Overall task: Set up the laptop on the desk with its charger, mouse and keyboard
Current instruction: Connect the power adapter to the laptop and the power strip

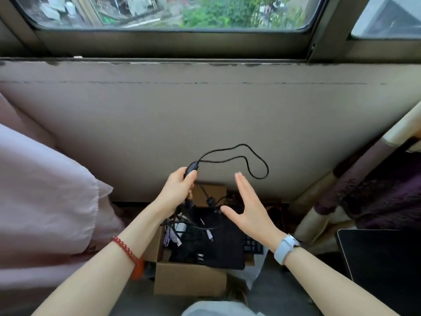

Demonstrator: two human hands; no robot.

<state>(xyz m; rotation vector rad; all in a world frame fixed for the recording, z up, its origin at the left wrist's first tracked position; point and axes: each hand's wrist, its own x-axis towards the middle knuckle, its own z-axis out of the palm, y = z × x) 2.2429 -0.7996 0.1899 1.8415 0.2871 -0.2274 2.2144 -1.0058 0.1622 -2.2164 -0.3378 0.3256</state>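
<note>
My left hand [178, 187] grips a black mouse [191, 170] lifted above a cardboard box [190, 281]. The mouse's black cable [250, 160] loops up and to the right in the air. My right hand [248, 206] hovers beside it with fingers straight and spread, holding nothing. Inside the box lie tangled black and white cables [182, 226], a black flat item [225, 245] and part of a black keyboard [252, 245]. A dark laptop [382, 265] lies at the right edge.
A grey wall [205, 115] under a window [173, 12] rises just behind the box. Pink bedding [41, 190] fills the left side. A curtain [341, 185] and purple fabric [391, 195] hang at the right. An orange object [139, 270] sits left of the box.
</note>
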